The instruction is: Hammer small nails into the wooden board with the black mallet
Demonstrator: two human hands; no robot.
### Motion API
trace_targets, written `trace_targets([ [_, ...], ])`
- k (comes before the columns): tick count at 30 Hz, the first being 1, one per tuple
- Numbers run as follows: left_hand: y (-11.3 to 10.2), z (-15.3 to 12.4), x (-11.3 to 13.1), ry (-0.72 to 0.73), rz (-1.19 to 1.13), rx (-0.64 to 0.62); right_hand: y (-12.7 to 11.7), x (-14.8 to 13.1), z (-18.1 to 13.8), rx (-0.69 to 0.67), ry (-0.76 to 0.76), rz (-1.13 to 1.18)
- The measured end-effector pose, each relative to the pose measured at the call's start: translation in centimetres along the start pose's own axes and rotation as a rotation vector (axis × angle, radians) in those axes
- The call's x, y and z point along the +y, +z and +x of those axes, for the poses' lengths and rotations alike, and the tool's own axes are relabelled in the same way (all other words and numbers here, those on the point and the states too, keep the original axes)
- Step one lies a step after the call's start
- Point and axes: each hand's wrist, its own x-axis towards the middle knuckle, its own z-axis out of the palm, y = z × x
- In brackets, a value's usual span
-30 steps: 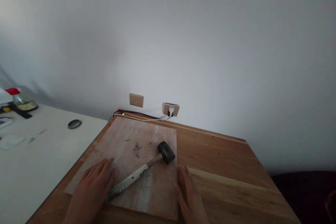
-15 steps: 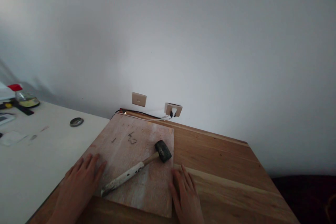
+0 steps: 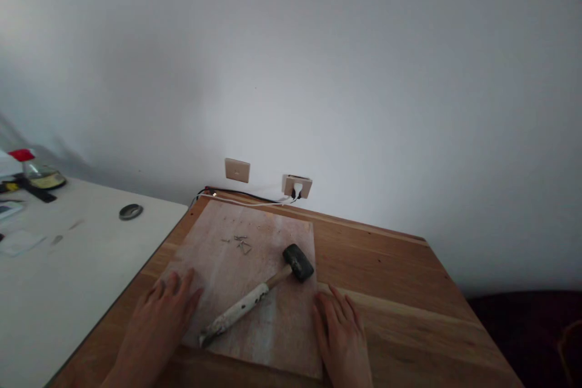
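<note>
A thin wooden board (image 3: 254, 327) with a whitish worn surface lies flat on the wooden table. Across it rests a rubber mallet (image 3: 297, 264), its black head toward the right edge and its white-wrapped handle pointing to the near left. Several small nails (image 3: 243, 245) are scattered on the board's far half. My left hand (image 3: 159, 321) lies with fingers stretched over the board's left edge, near the handle end. Against the right edge is my right hand (image 3: 341, 330), its fingers extended and resting on the table. Neither hand touches the mallet.
To the left stands a white table (image 3: 91, 267) with a roll of tape (image 3: 131, 211) and a red-capped bottle (image 3: 43, 176). Cables (image 3: 245, 200) run along the back of the wooden table (image 3: 400, 291) to a wall socket (image 3: 297, 187). Dark fabric (image 3: 522, 327) is at the lower right.
The board has slid to the right on the table between both hands, carrying the mallet and nails. The nails have shifted a little on the board.
</note>
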Motion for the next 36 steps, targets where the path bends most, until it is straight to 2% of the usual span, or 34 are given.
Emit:
trace_targets([
  [7,-0.2,-1.2,6.0,0.156,-0.029,-0.168,-2.0,7.9,-5.0,0.092,0.141,-0.14],
  [10,-0.6,-0.9,8.7,0.229,-0.099,-0.188,-3.0,10.3,-7.7,0.079,0.162,-0.188],
  [13,-0.5,-0.5,12.8,0.259,-0.194,-0.195,-3.8,11.2,-9.6,0.094,0.202,-0.198],
  [15,0.0,-0.4,16.3,0.333,-0.295,-0.295,-4.3,11.3,-10.3,0.119,0.253,-0.191],
  [18,1.1,-0.5,21.2,0.445,-0.357,-0.51,-5.3,11.1,-10.7,0.107,0.261,-0.135],
  [21,1.8,-0.3,24.0,0.494,-0.4,-0.552,-6.2,10.4,-10.0,0.117,0.245,-0.066],
  [25,1.2,0.7,23.8,0.411,-0.561,-0.531,-6.6,8.6,-7.3,0.283,0.317,-0.032],
  [29,-1.7,1.4,20.8,0.31,-0.774,-0.503,-6.5,6.9,-4.1,0.36,0.366,0.019],
  [31,-3.2,1.4,18.4,0.277,-0.885,-0.41,-6.4,6.2,-2.8,0.33,0.352,0.091],
  [33,-4.0,1.2,15.6,0.165,-0.988,-0.301,-6.3,5.5,-1.6,0.225,0.322,0.189],
  [35,-4.1,0.9,12.9,0.087,-1.013,-0.27,-6.0,4.6,-0.3,0.116,0.265,0.27],
  [36,-3.8,0.8,11.7,0.035,-0.977,-0.204,-5.8,4.1,0.5,0.076,0.225,0.301],
])
